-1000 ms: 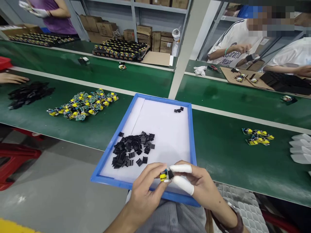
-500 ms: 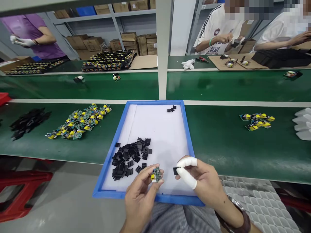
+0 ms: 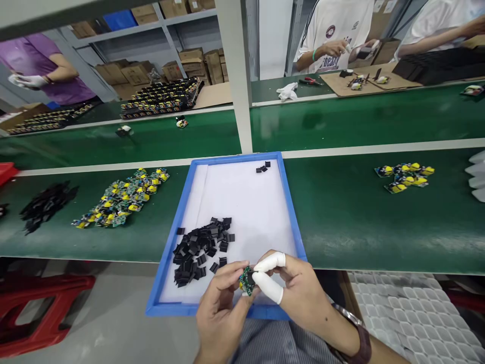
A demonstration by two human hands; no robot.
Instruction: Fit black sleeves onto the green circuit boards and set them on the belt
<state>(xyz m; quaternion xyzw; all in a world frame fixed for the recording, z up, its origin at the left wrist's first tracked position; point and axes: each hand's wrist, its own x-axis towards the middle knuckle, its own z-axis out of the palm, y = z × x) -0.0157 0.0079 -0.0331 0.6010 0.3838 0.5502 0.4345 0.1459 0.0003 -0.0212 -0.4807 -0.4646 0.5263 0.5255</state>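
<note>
My left hand (image 3: 222, 303) pinches a small green circuit board (image 3: 246, 279) with yellow parts over the near edge of a blue-rimmed white tray (image 3: 291, 222). My right hand (image 3: 293, 285), with white finger cots on thumb and forefinger, presses against the same board; the small black piece it carried is hidden between the fingers. A heap of small black pieces (image 3: 200, 245) lies in the tray just left of my hands. A few more black pieces (image 3: 262, 167) sit at the tray's far end.
A pile of green and yellow boards (image 3: 121, 198) and a black pile (image 3: 45, 202) lie left on the green belt; a smaller board group (image 3: 403, 177) lies right. White moulded trays (image 3: 413, 313) sit at lower right. A grey post (image 3: 237, 76) rises behind the tray. Other people work across the belt.
The hands parted half a second ago, the right holding a black piece and the left the board; now they have come together again at the board. The camera has tilted.
</note>
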